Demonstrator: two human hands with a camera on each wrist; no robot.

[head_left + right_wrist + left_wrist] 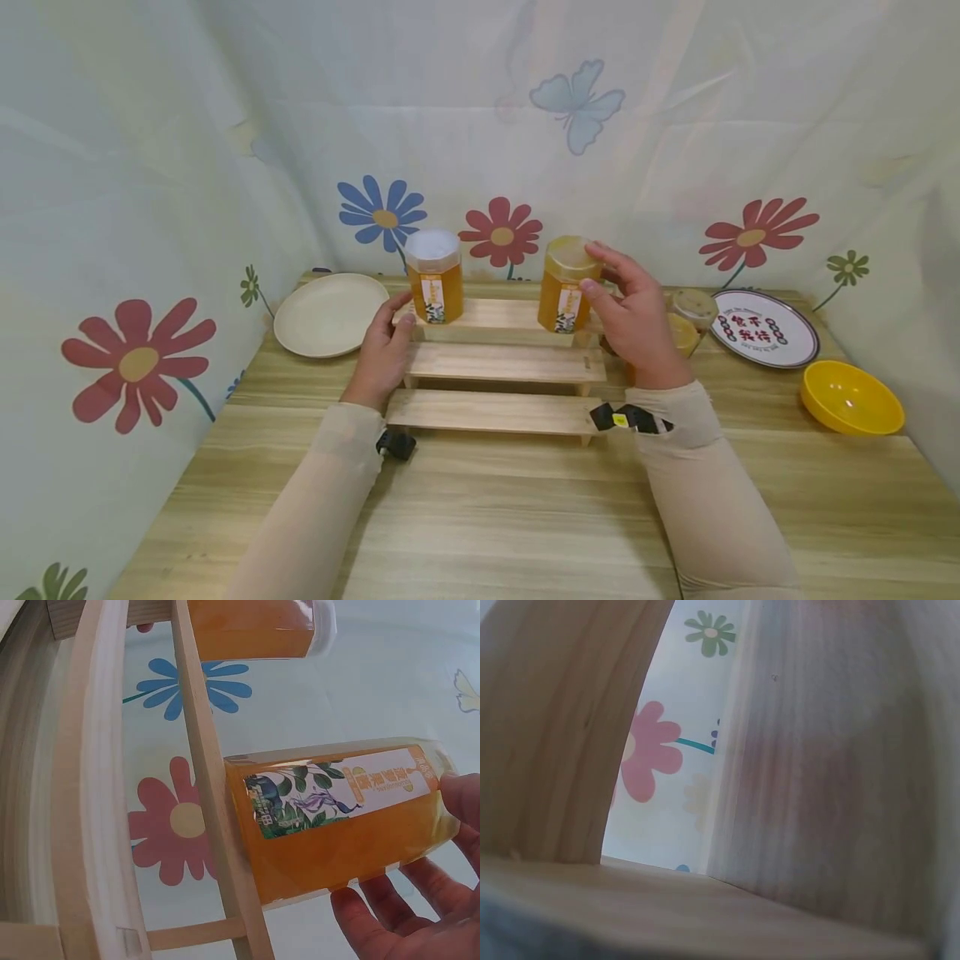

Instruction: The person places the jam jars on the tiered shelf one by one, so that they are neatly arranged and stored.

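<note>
**Right hand on a honey jar, left hand steadying the stepped rack**

The right hand [636,321] curls its fingers and thumb around the honey jar [566,285], which stands upright on the top step of the wooden rack [495,365], toward that step's right end. The left hand [386,346] rests against the rack's left end, thumb on the top step, fingers hidden behind the wood, so its grip cannot be told fully. A second honey jar [434,276] with a white lid stands on the same step, left of the first and well apart from it. The rack sits near the tabletop's [480,517] far edge. A cream plate [330,314] lies toward the far left corner. Behind the right hand stand small jars [692,318]; a printed plate [763,327] and a yellow bowl [851,397] lie along the right edge.
</note>
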